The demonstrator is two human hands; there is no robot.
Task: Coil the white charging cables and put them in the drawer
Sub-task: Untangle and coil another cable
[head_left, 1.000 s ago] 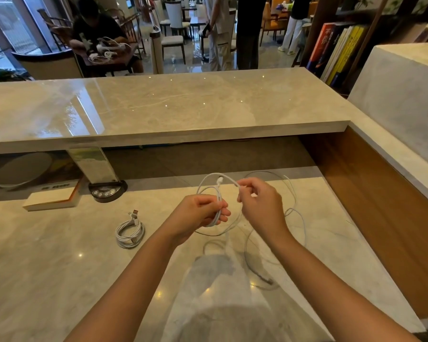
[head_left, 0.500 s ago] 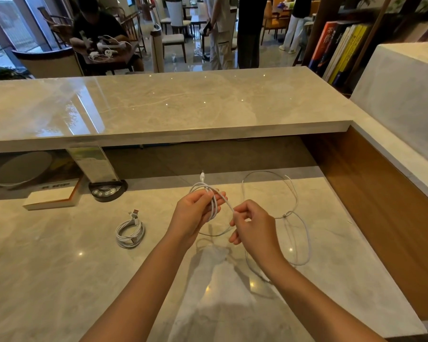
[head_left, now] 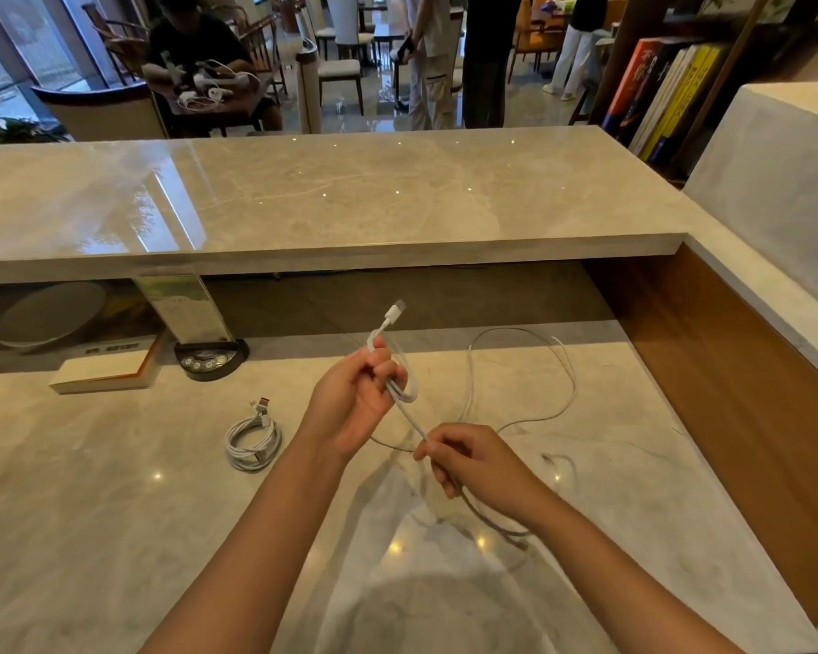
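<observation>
A pale marble desk (head_left: 114,535) fills the lower half of the view, with a raised marble counter (head_left: 350,195) running across at 12 o'clock and a wooden side panel (head_left: 728,394) at 3 o'clock. Beyond the counter is a lobby with chairs, standing people cut off at the top edge, and a seated person at 11 o'clock handling white cords; a row of books (head_left: 652,87) stands at 1 o'clock. Both forearms reach in from 6 o'clock. The left hand (head_left: 350,403), raised near the centre, has its fingers curled round a few small loops of the loose cable (head_left: 565,370), whose plug sticks up toward 12 o'clock. The right hand (head_left: 478,464), lower and toward 4 o'clock of the left, pinches the same cable, which runs taut between the two hands. The rest of the cable lies in wide loops on the desk at 2 o'clock; its far end passes under the right wrist and is hard to make out. A coiled cable (head_left: 253,441) lies on the desk at 9 o'clock of the left hand, well apart from it. A book (head_left: 105,372) and a round socket (head_left: 209,363) sit at 10 o'clock.
</observation>
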